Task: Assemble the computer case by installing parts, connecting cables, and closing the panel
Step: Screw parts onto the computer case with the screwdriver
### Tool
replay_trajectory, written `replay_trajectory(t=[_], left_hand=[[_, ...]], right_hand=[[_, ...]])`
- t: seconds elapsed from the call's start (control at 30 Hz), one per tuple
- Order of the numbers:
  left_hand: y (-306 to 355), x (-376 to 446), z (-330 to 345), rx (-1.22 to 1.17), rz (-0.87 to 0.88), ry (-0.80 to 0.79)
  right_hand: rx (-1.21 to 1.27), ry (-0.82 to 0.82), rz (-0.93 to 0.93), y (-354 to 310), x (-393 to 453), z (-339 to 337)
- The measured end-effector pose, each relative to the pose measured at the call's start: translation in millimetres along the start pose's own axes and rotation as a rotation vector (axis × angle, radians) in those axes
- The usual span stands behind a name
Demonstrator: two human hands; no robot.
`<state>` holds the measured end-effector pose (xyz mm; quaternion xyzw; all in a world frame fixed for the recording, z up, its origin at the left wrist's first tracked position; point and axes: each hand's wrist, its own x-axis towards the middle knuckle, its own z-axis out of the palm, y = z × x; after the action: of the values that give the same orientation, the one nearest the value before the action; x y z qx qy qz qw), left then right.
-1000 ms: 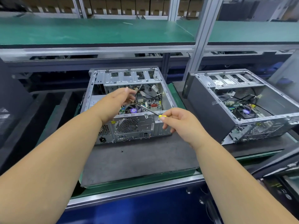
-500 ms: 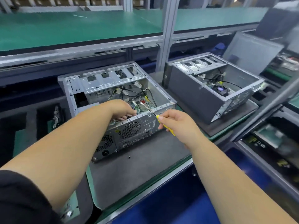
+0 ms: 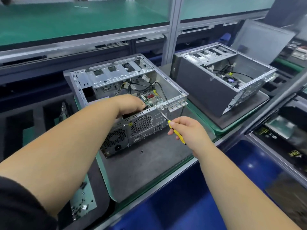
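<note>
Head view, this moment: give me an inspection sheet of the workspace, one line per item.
Surface: dark grey mat on a green-edged bench.
Job's things: open computer case lying on the mat, side panel off, motherboard visible inside; yellow-handled screwdriver, tip at the case's rear top edge.
Clutter: one small loose screw on the mat; tray of small parts at lower left.
Hands: left hand reaches into the case, fingers hidden; right hand grips the screwdriver handle.
Cables: black and coloured wires loose inside the case.
Surroundings: second open case to the right; green shelf above.
</note>
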<state>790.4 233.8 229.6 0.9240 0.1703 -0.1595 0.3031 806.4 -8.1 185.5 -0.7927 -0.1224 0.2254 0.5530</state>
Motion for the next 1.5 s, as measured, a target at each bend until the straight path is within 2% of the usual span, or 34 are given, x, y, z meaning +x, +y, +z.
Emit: replay_trajectory(t=[0.13,0.33,0.47,0.97,1.5], left_hand=[[0.0,0.8,8.5,0.034,-0.004,0.062],[-3.9,5.4,18.8,-0.074,-0.044,0.182],[-1.9,7.5,25.9,-0.129,0.021,0.218],[-4.3,4.4,34.7,-0.138,0.063,0.296],[-9.8,16.9,34.4,-0.088,0.122,0.359]], right_hand=[[-0.012,-0.014,0.002,5.6,-2.1,-8.5],[-0.005,-0.004,0.029,14.4,-0.6,-17.7],[-0.039,-0.006,0.036,20.2,-0.9,-13.9],[0.054,0.037,0.058,37.6,-6.9,4.4],[0.024,0.041,0.098,26.2,-4.3,15.6]])
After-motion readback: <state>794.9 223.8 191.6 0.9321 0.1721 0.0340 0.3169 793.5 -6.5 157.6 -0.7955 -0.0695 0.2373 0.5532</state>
